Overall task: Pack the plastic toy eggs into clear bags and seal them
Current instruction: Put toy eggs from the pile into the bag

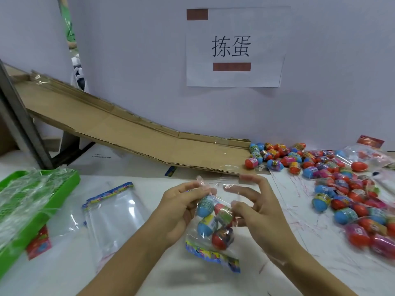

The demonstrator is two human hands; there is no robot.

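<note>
A clear bag [213, 236] with a colourful printed header hangs upside down in front of me, with several blue and red toy eggs [215, 218] inside. My left hand [181, 208] pinches the bag's open top edge between thumb and fingers. My right hand [256, 201] holds the bag's right side, its thumb pressed on the plastic and its other fingers spread over the upper flap. A large heap of loose eggs [346, 197] in blue, red and pink lies on the table at the right.
Empty clear bags [115, 212] lie flat at the left, beside a green tray [70, 180] filled with crumpled plastic. A cardboard chute [132, 133] slopes down from the left to the egg heap. A filled bag [361, 159] lies at the far right. A paper sign [235, 48] hangs on the wall.
</note>
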